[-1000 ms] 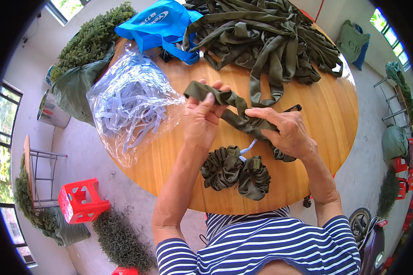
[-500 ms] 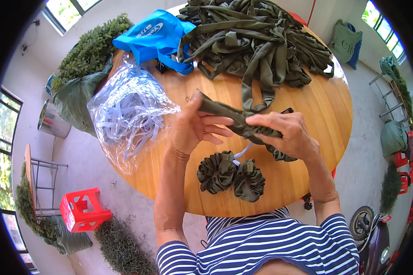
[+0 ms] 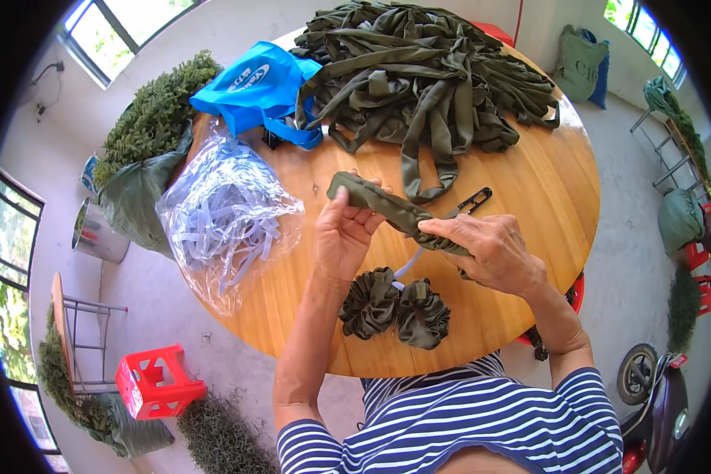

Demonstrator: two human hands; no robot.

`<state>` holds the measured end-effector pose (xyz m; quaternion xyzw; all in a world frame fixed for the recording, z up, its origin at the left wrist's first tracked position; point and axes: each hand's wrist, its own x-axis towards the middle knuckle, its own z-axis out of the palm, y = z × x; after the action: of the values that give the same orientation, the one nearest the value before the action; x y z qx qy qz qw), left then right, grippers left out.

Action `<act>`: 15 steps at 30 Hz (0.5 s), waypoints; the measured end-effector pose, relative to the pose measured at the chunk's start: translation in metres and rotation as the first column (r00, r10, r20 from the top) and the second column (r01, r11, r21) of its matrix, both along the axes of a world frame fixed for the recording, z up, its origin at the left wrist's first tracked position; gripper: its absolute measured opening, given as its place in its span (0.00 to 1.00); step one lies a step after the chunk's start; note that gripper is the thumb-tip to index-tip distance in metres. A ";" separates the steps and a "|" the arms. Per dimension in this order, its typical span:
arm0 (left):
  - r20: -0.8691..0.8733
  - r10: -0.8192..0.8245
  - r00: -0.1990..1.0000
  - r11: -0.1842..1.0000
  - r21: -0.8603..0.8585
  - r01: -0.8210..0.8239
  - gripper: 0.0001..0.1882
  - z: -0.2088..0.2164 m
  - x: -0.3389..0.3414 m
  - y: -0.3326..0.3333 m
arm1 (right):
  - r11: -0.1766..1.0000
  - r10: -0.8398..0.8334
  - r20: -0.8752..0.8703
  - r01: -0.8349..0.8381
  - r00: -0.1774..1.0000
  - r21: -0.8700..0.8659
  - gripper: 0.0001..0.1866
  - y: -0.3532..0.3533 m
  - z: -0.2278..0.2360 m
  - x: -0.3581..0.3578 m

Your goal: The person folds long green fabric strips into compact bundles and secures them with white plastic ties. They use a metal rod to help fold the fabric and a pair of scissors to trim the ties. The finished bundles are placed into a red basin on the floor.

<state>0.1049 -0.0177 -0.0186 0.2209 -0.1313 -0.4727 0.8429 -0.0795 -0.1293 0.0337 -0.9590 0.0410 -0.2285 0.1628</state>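
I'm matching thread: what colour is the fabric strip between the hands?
The fabric strip is dark olive green, seen best in the head view.

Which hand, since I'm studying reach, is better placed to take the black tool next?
Probably the right hand: it is nearer the black tool. The left hand is farther; both hold green fabric.

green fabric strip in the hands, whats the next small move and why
Perhaps pinch the green fabric strip firmly with the right hand and draw the left hand gently away to ease out folds: the fabric looks fairly smooth near the left thumb but bunched at the right fingers.
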 end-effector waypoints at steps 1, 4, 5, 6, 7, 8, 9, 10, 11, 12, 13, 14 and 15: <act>0.040 0.022 0.999 0.999 0.039 -0.024 0.14 -0.001 -0.002 -0.001 | 1.000 -0.003 0.009 0.003 1.000 0.018 0.22 0.000 -0.003 0.001; 0.111 0.014 0.994 0.998 0.067 -0.021 0.13 -0.006 -0.003 -0.002 | 0.995 0.007 0.030 -0.010 1.000 0.097 0.20 0.000 -0.009 0.005; 0.125 -0.001 0.992 0.998 0.063 -0.007 0.13 -0.007 -0.003 -0.003 | 0.992 -0.004 0.014 0.002 1.000 0.128 0.20 0.001 -0.010 0.008; 0.146 0.007 0.989 0.995 0.097 -0.021 0.13 -0.008 -0.008 -0.004 | 0.987 -0.014 -0.001 0.014 1.000 0.160 0.19 0.003 -0.010 0.011; 0.168 0.014 0.986 0.991 0.132 -0.037 0.13 -0.009 -0.019 -0.006 | 0.981 -0.024 -0.017 0.027 1.000 0.191 0.19 0.005 -0.011 0.014; 0.189 0.016 0.982 0.985 0.165 -0.048 0.13 -0.008 -0.027 -0.008 | 0.969 -0.057 -0.006 0.057 0.998 0.241 0.19 0.005 -0.013 0.016; 0.221 0.001 0.975 0.986 0.163 -0.038 0.13 -0.010 -0.028 -0.009 | 0.953 -0.090 0.003 0.085 0.996 0.291 0.18 0.005 -0.016 0.019; 0.232 -0.007 0.973 0.986 0.166 -0.033 0.14 -0.009 -0.030 -0.008 | 0.934 -0.123 0.011 0.112 0.992 0.340 0.18 0.005 -0.019 0.020; 0.244 -0.012 0.970 0.985 0.169 -0.030 0.14 -0.007 -0.031 -0.007 | 0.862 -0.126 0.025 0.097 0.992 0.497 0.19 0.005 -0.021 0.021; 0.255 -0.017 0.967 0.985 0.172 -0.028 0.14 -0.005 -0.031 -0.007 | 0.894 -0.103 0.045 0.072 0.994 0.443 0.20 0.004 -0.022 0.022; 0.306 -0.042 0.951 0.982 0.188 -0.017 0.15 -0.008 -0.030 -0.006 | 0.921 -0.077 0.064 0.047 0.995 0.387 0.20 0.002 -0.022 0.024; 0.358 -0.070 0.931 0.979 0.202 -0.004 0.17 -0.011 -0.027 -0.006 | 0.944 -0.055 0.083 0.025 0.995 0.328 0.21 0.000 -0.021 0.025; 0.409 -0.098 0.907 0.976 0.217 0.008 0.18 -0.012 -0.025 -0.006 | 0.951 -0.043 0.048 0.026 0.998 0.308 0.21 -0.003 -0.022 0.023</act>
<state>0.0797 -0.0238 -0.0303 0.4007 -0.2635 -0.4487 0.7541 -0.0565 -0.1319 0.0120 -0.9145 0.0883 -0.2480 0.3071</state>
